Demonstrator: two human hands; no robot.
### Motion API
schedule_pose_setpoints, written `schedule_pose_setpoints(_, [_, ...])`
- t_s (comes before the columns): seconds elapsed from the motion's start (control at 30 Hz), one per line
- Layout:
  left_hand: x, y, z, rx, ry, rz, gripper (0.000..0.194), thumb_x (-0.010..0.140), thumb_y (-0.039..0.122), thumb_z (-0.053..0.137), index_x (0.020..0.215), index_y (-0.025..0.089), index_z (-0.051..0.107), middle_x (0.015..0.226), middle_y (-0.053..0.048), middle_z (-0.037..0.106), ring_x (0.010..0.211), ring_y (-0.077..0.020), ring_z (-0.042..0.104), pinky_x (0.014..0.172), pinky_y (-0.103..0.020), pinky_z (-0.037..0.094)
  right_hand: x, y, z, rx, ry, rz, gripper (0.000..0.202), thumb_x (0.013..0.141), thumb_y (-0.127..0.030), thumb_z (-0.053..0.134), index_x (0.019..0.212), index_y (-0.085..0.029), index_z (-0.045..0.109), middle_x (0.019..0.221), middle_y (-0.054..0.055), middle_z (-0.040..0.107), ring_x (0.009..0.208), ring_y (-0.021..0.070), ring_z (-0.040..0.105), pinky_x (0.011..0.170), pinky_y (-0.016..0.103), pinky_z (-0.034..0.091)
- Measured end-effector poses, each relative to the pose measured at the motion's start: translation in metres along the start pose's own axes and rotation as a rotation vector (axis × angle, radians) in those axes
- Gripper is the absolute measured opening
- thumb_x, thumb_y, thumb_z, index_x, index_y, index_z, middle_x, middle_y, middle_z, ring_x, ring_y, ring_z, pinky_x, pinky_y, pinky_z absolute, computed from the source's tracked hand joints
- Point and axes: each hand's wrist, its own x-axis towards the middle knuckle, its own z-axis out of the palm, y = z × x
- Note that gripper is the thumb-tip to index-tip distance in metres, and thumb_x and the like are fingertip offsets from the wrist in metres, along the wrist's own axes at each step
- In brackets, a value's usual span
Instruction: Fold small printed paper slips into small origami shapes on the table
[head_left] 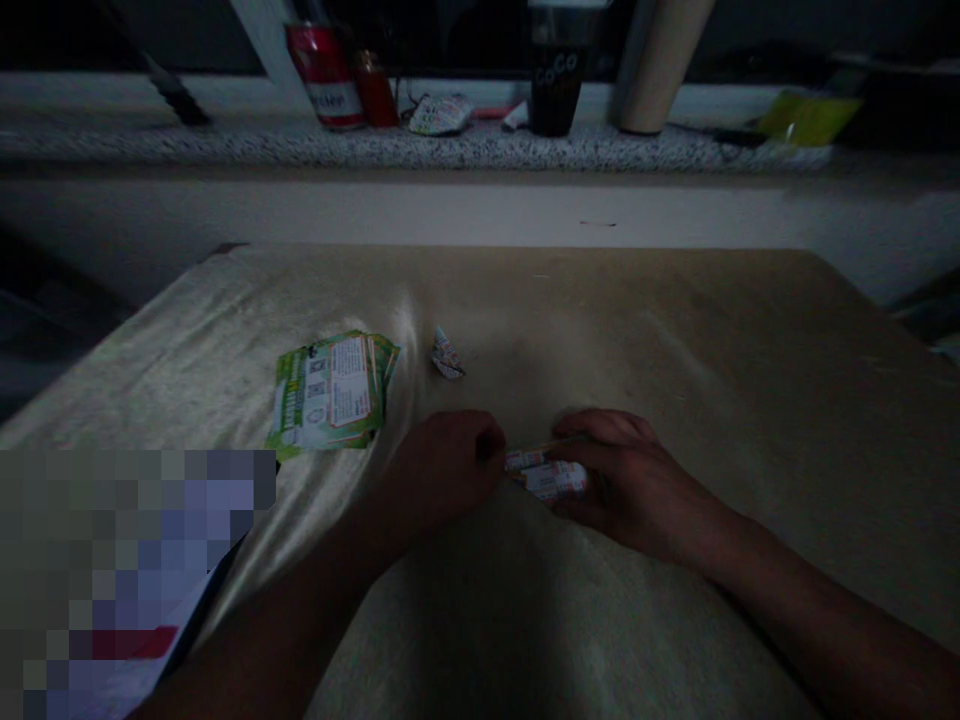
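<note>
Between my hands is a piece of folded printed paper [555,480], white with orange and dark print, just above the cloth-covered table [735,400]. My left hand [457,455] pinches its left end, fingers curled together. Around its right end, my right hand [619,470] closes with the thumb on the near side and the fingers on the far side. Beyond my left hand, a small folded paper boat [447,355] of similar printed paper sits on the cloth. Left of it lies a stack of green printed packets [330,392].
A granite sill [465,150] runs behind the table. It carries a red can [322,75], a red bottle [375,90], a crumpled printed paper [441,115], a dark cup [556,85], a tan cylinder [664,65] and a yellow packet [810,118]. The lower left is pixelated.
</note>
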Motion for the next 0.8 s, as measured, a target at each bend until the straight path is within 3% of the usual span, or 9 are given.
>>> schedule_pose_setpoints(0.17, [-0.003,0.003,0.017,0.008,0.116,0.131,0.035,0.078,0.036,0.071,0.107,0.017,0.066,0.112,-0.009,0.063,0.108,-0.0266,0.058,0.097,-0.041,0.046,0.001,0.005,0.002,-0.017,0.023,0.015,0.057,0.076,-0.036,0.078,0.128,-0.023,0.059,0.127,0.008,0.063,0.120,0.0281,0.056,0.103,0.048,0.040])
schedule_pose_setpoints(0.4, [-0.004,0.002,0.028,0.021,0.078,0.284,0.054,0.073,0.039,0.078,0.121,0.019,0.062,0.136,-0.011,0.053,0.126,-0.0311,0.046,0.109,-0.047,0.037,0.004,0.004,0.003,0.103,0.042,0.000,0.059,0.074,-0.030,0.081,0.127,-0.024,0.057,0.119,0.008,0.065,0.111,0.0276,0.060,0.098,0.047,0.047])
schedule_pose_setpoints(0.53, [-0.003,0.003,0.027,-0.104,0.041,0.280,0.053,0.073,0.027,0.076,0.123,0.020,0.059,0.127,-0.009,0.061,0.120,-0.0279,0.053,0.105,-0.044,0.041,0.004,-0.001,0.004,0.327,0.044,-0.054,0.060,0.080,-0.018,0.074,0.135,-0.028,0.052,0.126,0.008,0.057,0.113,0.0224,0.060,0.096,0.037,0.053])
schedule_pose_setpoints(0.67, [-0.003,0.005,0.025,-0.348,-0.015,0.214,0.059,0.076,0.017,0.070,0.132,0.023,0.052,0.121,-0.005,0.068,0.107,-0.0217,0.065,0.093,-0.036,0.050,0.002,-0.002,0.009,0.351,0.108,-0.113,0.062,0.083,-0.013,0.068,0.139,-0.029,0.048,0.135,0.009,0.053,0.122,0.0240,0.058,0.099,0.038,0.053])
schedule_pose_setpoints(0.8, [-0.001,0.006,0.021,-0.595,-0.081,0.089,0.052,0.078,0.018,0.070,0.129,0.022,0.057,0.095,-0.002,0.075,0.084,-0.0189,0.071,0.077,-0.032,0.055,0.001,-0.002,0.011,0.426,0.223,-0.019,0.063,0.083,-0.015,0.069,0.140,-0.030,0.047,0.130,0.010,0.058,0.099,0.0204,0.068,0.087,0.037,0.059])
